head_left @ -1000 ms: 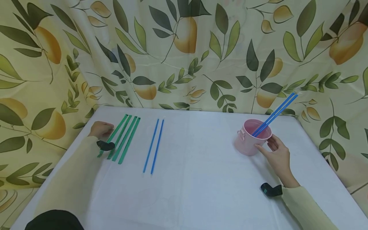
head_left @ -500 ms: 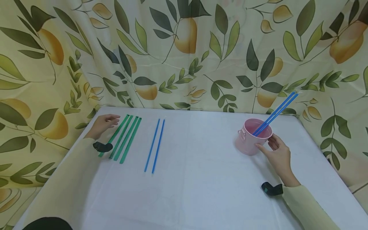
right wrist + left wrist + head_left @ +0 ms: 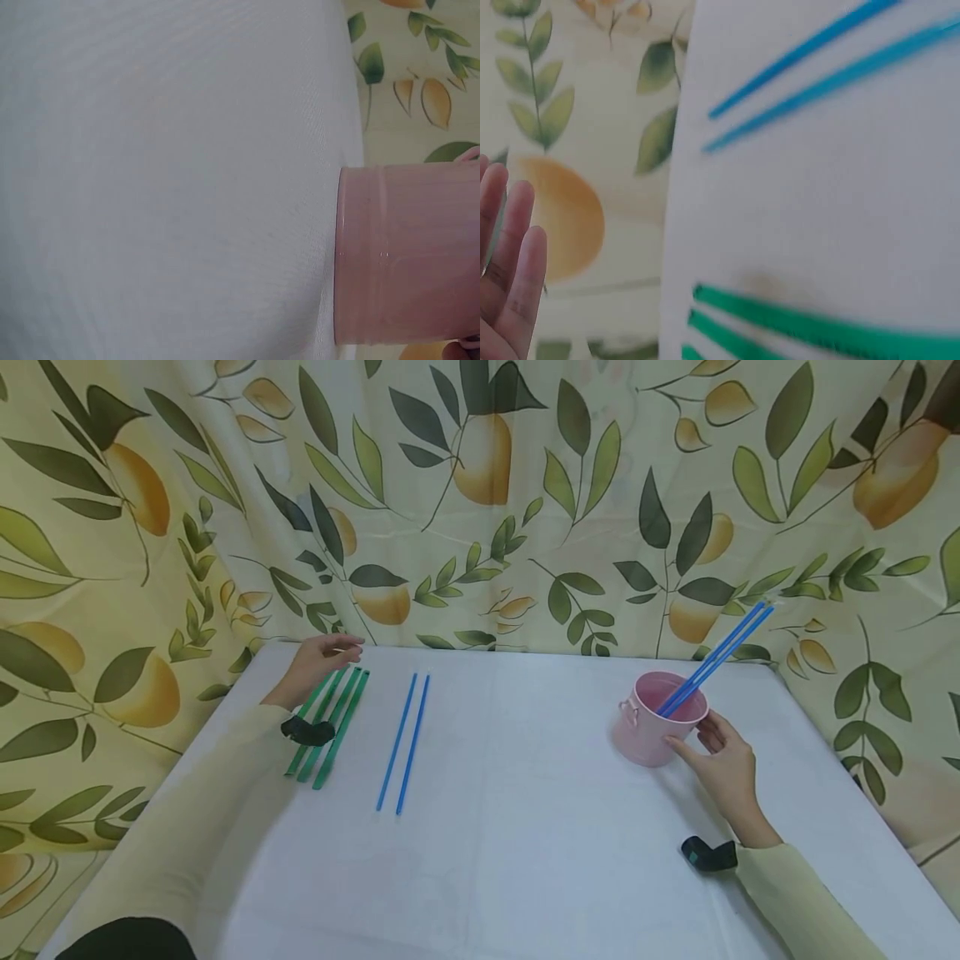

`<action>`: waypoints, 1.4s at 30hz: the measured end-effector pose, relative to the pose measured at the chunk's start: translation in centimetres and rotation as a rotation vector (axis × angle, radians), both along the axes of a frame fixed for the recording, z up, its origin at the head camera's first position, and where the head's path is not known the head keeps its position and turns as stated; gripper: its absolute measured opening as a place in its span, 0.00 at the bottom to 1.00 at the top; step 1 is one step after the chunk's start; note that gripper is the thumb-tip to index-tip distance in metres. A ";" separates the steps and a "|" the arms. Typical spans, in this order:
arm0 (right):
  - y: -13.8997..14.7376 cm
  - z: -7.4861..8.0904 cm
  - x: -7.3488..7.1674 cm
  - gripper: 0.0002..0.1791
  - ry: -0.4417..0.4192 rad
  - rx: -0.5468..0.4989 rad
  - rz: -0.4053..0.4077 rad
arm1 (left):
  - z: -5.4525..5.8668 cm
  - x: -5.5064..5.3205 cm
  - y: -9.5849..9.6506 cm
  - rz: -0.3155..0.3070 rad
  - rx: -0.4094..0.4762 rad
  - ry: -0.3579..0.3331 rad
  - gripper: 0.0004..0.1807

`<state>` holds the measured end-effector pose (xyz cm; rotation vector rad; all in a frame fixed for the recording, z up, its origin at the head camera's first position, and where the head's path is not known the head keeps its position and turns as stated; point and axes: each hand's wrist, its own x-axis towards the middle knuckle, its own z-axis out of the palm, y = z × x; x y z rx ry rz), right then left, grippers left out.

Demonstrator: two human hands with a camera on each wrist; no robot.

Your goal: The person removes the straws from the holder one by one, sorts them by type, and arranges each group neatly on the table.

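Observation:
My left hand (image 3: 318, 664) is raised over the far ends of the green strips (image 3: 339, 727), its fingers loosely extended and holding nothing. The strips lie side by side on the white table, partly hidden by my wrist and sleeve. In the left wrist view, several straight fingers (image 3: 514, 255) show apart from the strips. Two thin blue sticks (image 3: 414, 743) lie to the right of the strips. My right hand (image 3: 723, 768) grips the side of a small pink bucket (image 3: 648, 739), thumb in front and fingers behind. Blue sticks (image 3: 712, 660) lean out of the bucket toward the upper right.
A white cloth covers the table (image 3: 525, 827). Behind its far edge hangs a curtain (image 3: 480, 568) printed with leaves and fruit. Both wrists carry a small black device (image 3: 708, 855). A dark rounded shape (image 3: 127, 939) shows at the lower left.
My left hand has moved right and away from me, from the left side of the green strips to over their far ends. My right hand and the bucket have stayed in place.

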<state>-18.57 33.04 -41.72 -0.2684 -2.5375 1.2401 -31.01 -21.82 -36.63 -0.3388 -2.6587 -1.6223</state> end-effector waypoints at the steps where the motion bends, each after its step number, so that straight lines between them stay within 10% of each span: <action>1: 0.0 0.0 0.0 0.42 -0.002 -0.001 -0.002 | 0.2 -0.1 0.8 -0.010 0.007 -0.001 0.22; 21: 1.5 -2.5 -1.2 0.46 0.011 0.030 -0.012 | 2.2 -2.3 14.0 -0.182 0.100 0.043 0.17; 42: 0.1 -0.1 0.0 0.44 -0.012 -0.010 -0.021 | 3.4 -2.2 27.7 -0.382 0.092 0.027 0.15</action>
